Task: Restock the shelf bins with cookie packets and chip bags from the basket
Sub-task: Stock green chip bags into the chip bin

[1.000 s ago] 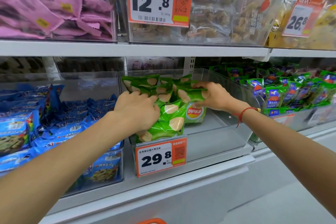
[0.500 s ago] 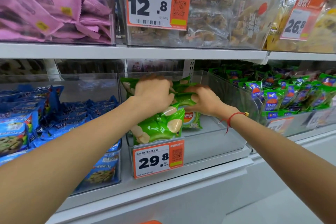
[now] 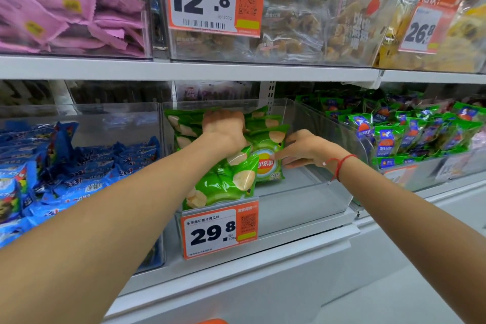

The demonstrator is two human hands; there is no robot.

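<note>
Green chip bags [image 3: 223, 184] lie piled in the left half of a clear shelf bin [image 3: 323, 123] on the middle shelf. My left hand [image 3: 223, 126] reaches over the pile to the bags at the back of the bin; its fingers bend down over them, and the tips are hidden. My right hand [image 3: 302, 147] holds the right edge of an upright chip bag with a yellow-and-red logo [image 3: 265, 163], thumb at the top, fingers at the side. Blue cookie packets [image 3: 79, 166] fill the bin to the left. An orange sliver of the basket [image 3: 213, 321] shows at the bottom edge.
The right half of the chip bin shows bare floor [image 3: 302, 192]. A 29.8 price tag [image 3: 219, 231] hangs on its front. Green-and-blue packets [image 3: 394, 137] fill the bin to the right. The upper shelf [image 3: 184, 71] holds pink packets [image 3: 65, 8] and clear snack bags [image 3: 302, 21].
My left hand moved from the front of the pile up to the bags at the back. My right hand slid down and right to the edge of the logo bag.
</note>
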